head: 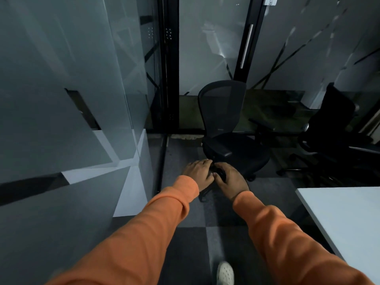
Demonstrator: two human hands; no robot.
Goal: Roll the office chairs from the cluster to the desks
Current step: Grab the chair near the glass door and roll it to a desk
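Black mesh office chair (223, 112) on carpet (185, 243) beside glass wall (61, 99), our left hand (198, 171) and right hand (231, 179) side by side, fingers (205, 163) curled round a dark part at its near edge, white bench (345, 219) at right.

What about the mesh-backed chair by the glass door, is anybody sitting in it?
No: the mesh-backed chair has a bare seat, and the left hand and right hand grip its near side.

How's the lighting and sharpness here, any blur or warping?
Head view: dim, mesh chair and second chair nearly black; soft reflections on glass wall; upper right corner motion-smeared; wide-angle lens slants door frame; left hand and right hand fairly sharp.
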